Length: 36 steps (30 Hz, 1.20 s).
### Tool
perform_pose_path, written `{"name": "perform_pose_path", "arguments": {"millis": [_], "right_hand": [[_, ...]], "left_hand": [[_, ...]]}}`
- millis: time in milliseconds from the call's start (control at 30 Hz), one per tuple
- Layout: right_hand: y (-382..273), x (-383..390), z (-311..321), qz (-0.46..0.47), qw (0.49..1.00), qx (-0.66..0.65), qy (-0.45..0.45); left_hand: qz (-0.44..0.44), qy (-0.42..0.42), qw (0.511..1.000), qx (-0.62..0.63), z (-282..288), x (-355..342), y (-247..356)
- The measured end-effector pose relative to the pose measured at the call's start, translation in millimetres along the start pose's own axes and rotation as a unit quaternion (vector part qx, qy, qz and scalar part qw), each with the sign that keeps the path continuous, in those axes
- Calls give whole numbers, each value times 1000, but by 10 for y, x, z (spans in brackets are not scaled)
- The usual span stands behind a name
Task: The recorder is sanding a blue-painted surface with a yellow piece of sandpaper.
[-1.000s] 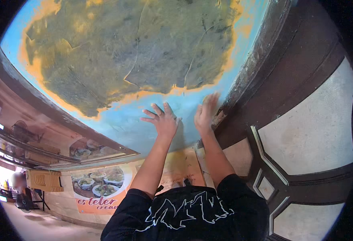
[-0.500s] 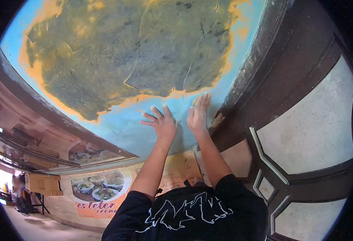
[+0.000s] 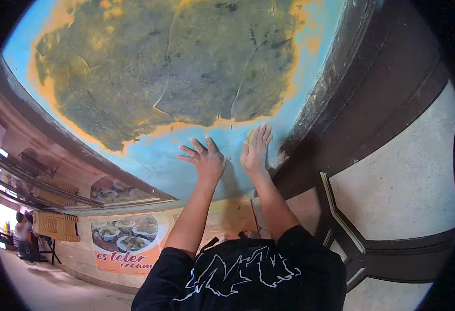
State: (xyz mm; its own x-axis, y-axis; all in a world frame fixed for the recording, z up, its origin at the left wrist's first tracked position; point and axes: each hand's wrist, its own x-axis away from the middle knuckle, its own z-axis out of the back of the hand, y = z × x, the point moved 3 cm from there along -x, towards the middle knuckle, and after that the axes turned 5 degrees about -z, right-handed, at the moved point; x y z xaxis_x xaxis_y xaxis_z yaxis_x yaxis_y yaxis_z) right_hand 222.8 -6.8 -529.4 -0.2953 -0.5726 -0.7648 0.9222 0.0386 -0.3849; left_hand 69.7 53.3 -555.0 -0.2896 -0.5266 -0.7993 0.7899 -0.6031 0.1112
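Note:
Both arms reach up to a light-blue painted wall (image 3: 150, 166) bearing a large grey-olive rough patch (image 3: 165, 62) with an orange rim. My left hand (image 3: 204, 158) rests on the blue paint, fingers spread, holding nothing. To its right, my right hand (image 3: 254, 150) lies along the wall with fingers together over a small yellow-green pad (image 3: 250, 136), just below the patch's orange edge. The pad is mostly hidden under the fingers.
Dark trim (image 3: 326, 103) and pale panels (image 3: 393, 155) run along the right. At left are a glossy reflective strip (image 3: 41, 171), a food poster (image 3: 126, 243), stacked tan plastic chairs (image 3: 56, 225), a black fan (image 3: 28, 249) and a blurred person (image 3: 23, 228) near bright light.
My right hand has shifted a little left and down along the wall and is less blurred. My left hand has moved slightly left and down, still spread.

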Motion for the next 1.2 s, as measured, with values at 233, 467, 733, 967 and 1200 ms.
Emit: {"name": "perform_pose_path", "arguments": {"millis": [233, 467, 733, 967, 1200], "right_hand": [[247, -152, 273, -31, 999, 13, 40], [-135, -43, 138, 4, 1000, -20, -12], [42, -85, 286, -86, 993, -32, 71], [-292, -39, 83, 8, 999, 21, -30], [-116, 6, 222, -82, 995, -12, 51]], "left_hand": [[15, -30, 999, 21, 3, 8, 107], [-5, 45, 998, -43, 14, 16, 61], [4, -21, 1000, 4, 114, 41, 74], [-15, 22, 998, -48, 126, 45, 32], [5, -41, 999, 11, 110, 87, -3]]}}
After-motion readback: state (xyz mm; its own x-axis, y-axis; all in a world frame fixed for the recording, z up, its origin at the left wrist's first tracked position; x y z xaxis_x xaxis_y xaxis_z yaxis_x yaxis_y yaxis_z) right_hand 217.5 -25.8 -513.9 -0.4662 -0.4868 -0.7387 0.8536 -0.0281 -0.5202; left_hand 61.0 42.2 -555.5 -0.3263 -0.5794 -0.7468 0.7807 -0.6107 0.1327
